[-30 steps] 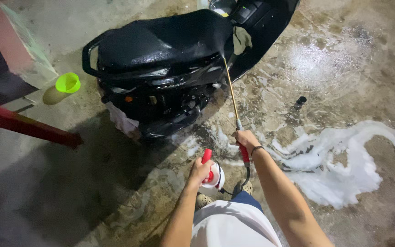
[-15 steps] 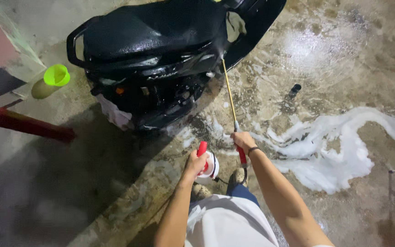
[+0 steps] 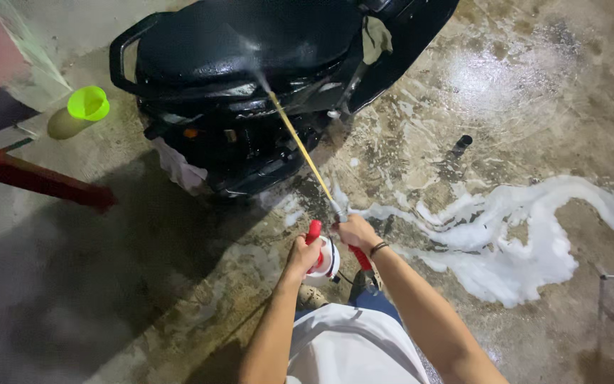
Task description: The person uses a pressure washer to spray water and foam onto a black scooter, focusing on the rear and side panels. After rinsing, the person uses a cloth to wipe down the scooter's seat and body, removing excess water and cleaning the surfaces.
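head view:
left hand [image 3: 301,254]: closing around the red pump handle [image 3: 313,233] of a white pressure sprayer bottle [image 3: 326,262] standing on the wet floor; its contents are not showing.
right hand [image 3: 355,231]: clamping the red grip of the spray lance [image 3: 300,146], which is angling up and spraying onto the black scooter [image 3: 250,78].
green cup [image 3: 87,103]: lying on its side left of the scooter; its inside is not showing.
foam [image 3: 520,242]: spreading over the concrete on the right.

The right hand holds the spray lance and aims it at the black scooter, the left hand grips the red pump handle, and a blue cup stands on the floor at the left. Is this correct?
Not quite: the cup is bright green, not blue, as the head view shows. The rest holds: the right hand holds the lance toward the black scooter, and the left hand grips the red pump handle.
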